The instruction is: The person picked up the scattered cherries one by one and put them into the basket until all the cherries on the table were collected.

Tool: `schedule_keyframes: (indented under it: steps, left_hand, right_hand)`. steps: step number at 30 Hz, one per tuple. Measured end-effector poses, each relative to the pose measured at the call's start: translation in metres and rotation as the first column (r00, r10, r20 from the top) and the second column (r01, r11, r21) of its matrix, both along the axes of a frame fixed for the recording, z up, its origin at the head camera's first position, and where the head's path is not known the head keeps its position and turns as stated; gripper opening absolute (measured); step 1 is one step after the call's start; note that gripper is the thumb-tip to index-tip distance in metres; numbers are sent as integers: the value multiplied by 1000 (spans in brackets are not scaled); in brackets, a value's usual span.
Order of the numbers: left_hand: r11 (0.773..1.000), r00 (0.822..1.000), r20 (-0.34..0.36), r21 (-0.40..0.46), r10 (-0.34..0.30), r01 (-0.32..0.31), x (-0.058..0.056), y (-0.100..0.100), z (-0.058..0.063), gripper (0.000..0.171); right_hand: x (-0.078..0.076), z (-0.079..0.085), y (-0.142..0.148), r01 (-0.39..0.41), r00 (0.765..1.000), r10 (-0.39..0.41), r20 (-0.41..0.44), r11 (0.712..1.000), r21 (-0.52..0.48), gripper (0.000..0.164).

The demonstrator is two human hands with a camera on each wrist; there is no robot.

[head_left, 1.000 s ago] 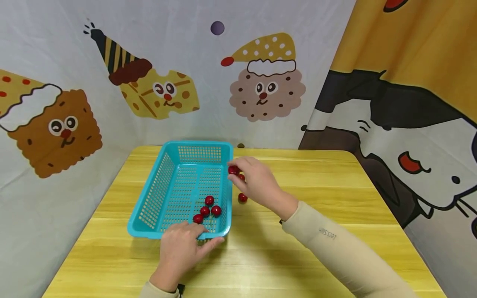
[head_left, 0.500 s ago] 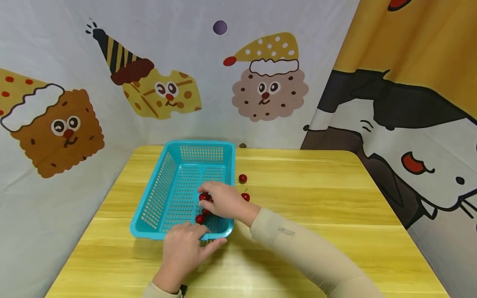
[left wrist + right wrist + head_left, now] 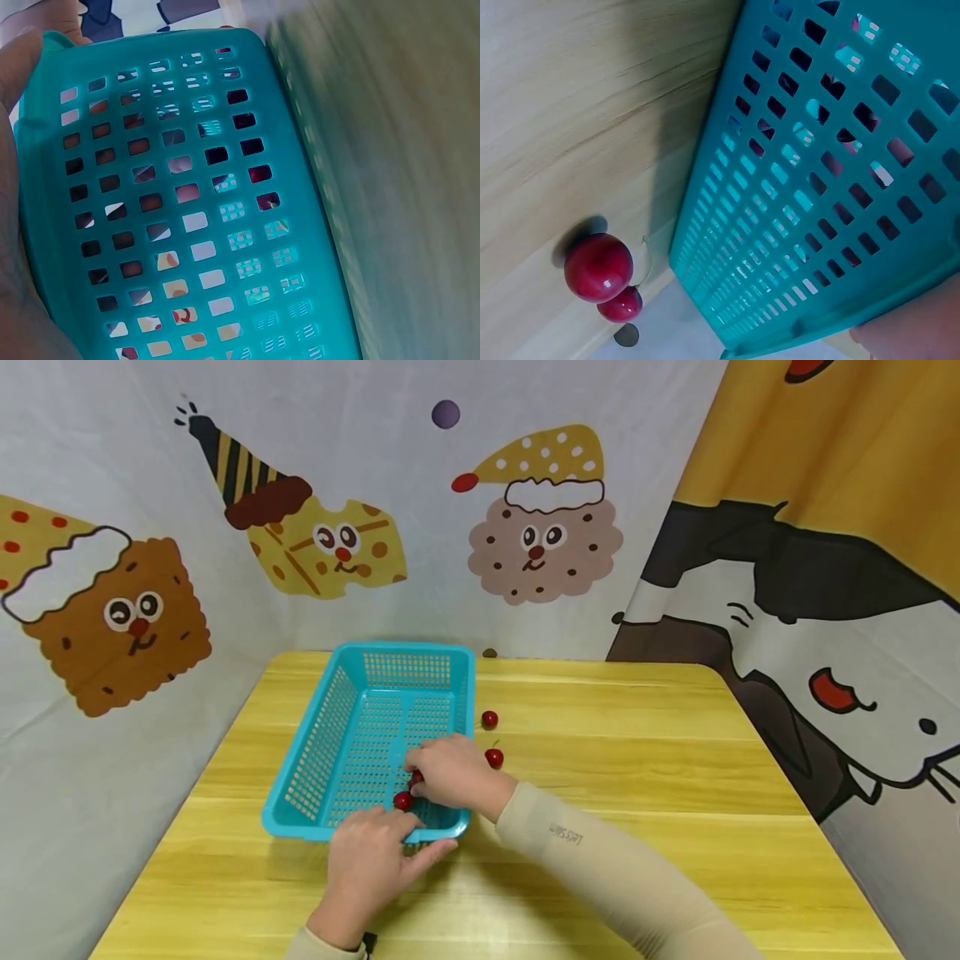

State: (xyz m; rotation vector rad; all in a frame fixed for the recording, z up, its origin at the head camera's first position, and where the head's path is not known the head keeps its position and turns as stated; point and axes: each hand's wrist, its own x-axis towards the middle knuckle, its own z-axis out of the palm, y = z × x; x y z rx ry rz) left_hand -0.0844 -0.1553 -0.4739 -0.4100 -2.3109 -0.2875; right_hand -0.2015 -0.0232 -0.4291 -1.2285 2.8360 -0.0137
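Observation:
A turquoise plastic basket [image 3: 281, 789] with perforated walls stands on the table. My left hand [image 3: 367, 852] grips its near rim, fingers over the edge and thumb along the outside. Down inside the basket's near right corner, my right hand [image 3: 456, 770] has curled fingers and thumb pinching a cherry [image 3: 416, 776], partly covered by the fingers. Beside it on the basket floor lies another red cherry [image 3: 403, 800]; the hand hides the rest of that corner. Two cherries lie outside on the table by the right wall, one farther back [image 3: 489, 720] and a stemmed one [image 3: 494, 757].
The yellow wood-grain table [image 3: 637, 760] stretches to the right of the basket. Behind it hangs a pale cloth [image 3: 435, 527] printed with cartoon snacks. A yellow and black patterned curtain [image 3: 810, 577] hangs at the right.
My right hand has carried a cherry from beside the basket, over its right wall, and lowered it into the near right corner. My left hand has kept its grip on the near rim.

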Motion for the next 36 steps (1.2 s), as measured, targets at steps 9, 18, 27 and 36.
schedule_keyframes:
  steps: [9, 18, 27, 36]
  left_hand:
    - [1000, 1000, 7, 5, -1, 1, 0, 1, 1, 51]
    - [1000, 1000, 0, 8, 2, -2, 0, 2, 1, 52]
    - [1000, 1000, -6, 2, -1, 1, 0, 1, 2, 54]
    - [1000, 1000, 3, 0, 6, -6, 1, 1, 2, 57]
  right_hand:
    - [1, 0, -2, 35, 999, -36, 15, 999, 33, 15]
    - [0, -3, -2, 41, 999, -41, 1, 998, 54, 15]
    - [1, -3, -2, 47, 999, -47, -10, 998, 50, 20]
    - [1, -3, -2, 52, 999, -51, -19, 998, 37, 25]
